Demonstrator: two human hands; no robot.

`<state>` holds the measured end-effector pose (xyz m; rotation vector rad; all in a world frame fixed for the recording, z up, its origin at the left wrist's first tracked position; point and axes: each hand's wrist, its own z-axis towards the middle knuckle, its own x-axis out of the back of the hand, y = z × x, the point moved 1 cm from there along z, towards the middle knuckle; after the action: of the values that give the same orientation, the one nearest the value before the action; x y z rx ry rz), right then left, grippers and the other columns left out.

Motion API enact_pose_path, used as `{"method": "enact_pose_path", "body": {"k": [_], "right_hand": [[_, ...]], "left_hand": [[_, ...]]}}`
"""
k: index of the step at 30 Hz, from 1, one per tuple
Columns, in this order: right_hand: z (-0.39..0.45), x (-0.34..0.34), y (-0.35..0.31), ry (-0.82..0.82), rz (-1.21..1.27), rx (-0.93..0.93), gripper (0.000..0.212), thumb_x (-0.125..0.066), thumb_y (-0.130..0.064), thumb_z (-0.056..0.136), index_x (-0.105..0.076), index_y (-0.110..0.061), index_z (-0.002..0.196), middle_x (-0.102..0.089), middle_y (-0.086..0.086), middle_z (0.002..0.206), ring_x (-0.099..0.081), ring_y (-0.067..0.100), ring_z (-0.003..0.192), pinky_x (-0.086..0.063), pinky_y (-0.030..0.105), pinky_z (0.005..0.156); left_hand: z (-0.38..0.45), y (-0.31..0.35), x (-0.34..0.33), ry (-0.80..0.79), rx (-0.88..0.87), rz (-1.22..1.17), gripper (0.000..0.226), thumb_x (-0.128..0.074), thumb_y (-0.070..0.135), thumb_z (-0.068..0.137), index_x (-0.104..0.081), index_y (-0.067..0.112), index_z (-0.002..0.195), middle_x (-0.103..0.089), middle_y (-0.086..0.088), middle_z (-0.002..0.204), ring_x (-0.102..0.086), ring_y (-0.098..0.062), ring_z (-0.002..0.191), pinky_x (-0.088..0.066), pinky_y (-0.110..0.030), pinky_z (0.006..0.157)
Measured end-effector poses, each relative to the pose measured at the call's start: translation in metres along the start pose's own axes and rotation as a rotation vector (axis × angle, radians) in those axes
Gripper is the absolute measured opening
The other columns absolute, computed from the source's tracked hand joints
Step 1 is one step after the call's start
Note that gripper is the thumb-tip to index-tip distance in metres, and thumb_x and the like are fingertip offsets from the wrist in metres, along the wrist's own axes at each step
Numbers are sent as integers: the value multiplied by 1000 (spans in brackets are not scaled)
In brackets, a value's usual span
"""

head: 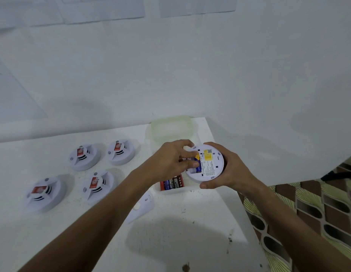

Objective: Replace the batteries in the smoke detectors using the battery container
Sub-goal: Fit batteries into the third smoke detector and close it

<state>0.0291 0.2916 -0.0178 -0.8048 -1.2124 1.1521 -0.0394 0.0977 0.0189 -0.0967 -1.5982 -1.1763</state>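
My right hand (227, 169) grips a white round smoke detector (210, 165) back side up above the table; its back carries a yellow label and an open battery bay. My left hand (170, 161) has its fingertips pinched on a blue and yellow battery (198, 162) lying in that bay. Just below, a clear battery container (171, 183) on the table holds several red, blue and black batteries. The detector's white cover plate (143, 205) lies loose on the table under my left forearm.
Several more smoke detectors lie face up at the left, including the nearest (44, 192) and the farthest (120, 152). A translucent container lid (171, 127) rests at the table's far edge. The white table (190, 242) ends at the right above a patterned floor (318, 213); a wall stands behind.
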Motion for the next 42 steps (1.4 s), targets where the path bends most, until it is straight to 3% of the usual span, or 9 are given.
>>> {"method": "enact_pose_path", "body": {"k": [3,5,7,15,22,26,31,38,42], "right_hand": [[-1,-2,-2,39,8,15,83,-92,-29,47,-54,-30,121,-65,-21,110,-62,6,102,-51,13,81],[0,-3,-4,60,1,33,83,-93,-28,46,-56,-38,121,-65,-24,111,-62,3,103,-50,11,82],[0,-3,-4,63,-17,39,82,-91,-25,47,-57,-41,120,-64,-26,112,-61,0,103,-49,10,83],[5,6,1,67,41,41,87,-92,-3,48,-54,-25,124,-66,-11,113,-63,14,107,-54,20,82],[8,6,-3,76,32,47,86,-92,-9,49,-52,-25,124,-66,-17,113,-62,10,107,-52,17,83],[8,7,-2,43,46,49,87,-90,-1,51,-52,-25,126,-65,-11,115,-61,15,109,-53,20,84],[6,6,-2,24,32,57,89,-92,-6,51,-52,-28,127,-65,-8,118,-60,20,112,-53,22,87],[10,4,-3,13,0,90,91,-92,-10,51,-50,-27,130,-63,-12,121,-59,20,114,-52,21,89],[10,4,-1,0,-17,91,90,-92,-12,52,-49,-29,129,-62,-17,120,-59,16,114,-51,18,89]], "left_hand": [[1,-2,-2,27,27,-67,30,-66,29,89,-70,17,117,-56,3,132,-63,-11,90,-54,-18,74],[-1,0,-6,48,110,-277,30,-65,27,90,-69,18,118,-64,3,122,-67,-17,95,-60,-31,72],[-3,4,-11,54,175,-405,27,-64,23,90,-70,19,116,-67,5,112,-69,-20,91,-61,-31,67],[-1,7,-13,179,191,-528,42,-73,22,83,-64,26,124,-71,1,109,-72,-22,78,-61,-41,61],[0,11,-10,222,170,-550,26,-60,23,93,-70,14,116,-74,-3,100,-71,-22,77,-60,-35,57],[3,13,-5,283,236,-654,23,-69,18,88,-73,15,110,-76,-4,94,-71,-31,75,-59,-39,51],[4,10,0,201,388,-768,43,-79,20,78,-58,20,115,-75,-7,92,-72,-23,71,-56,-33,53],[10,4,5,108,479,-970,28,-74,6,79,-68,5,106,-74,-11,97,-68,-24,82,-54,-39,73],[12,6,3,102,519,-1031,26,-72,-2,79,-67,2,104,-73,-12,94,-69,-23,79,-57,-35,71]]}}
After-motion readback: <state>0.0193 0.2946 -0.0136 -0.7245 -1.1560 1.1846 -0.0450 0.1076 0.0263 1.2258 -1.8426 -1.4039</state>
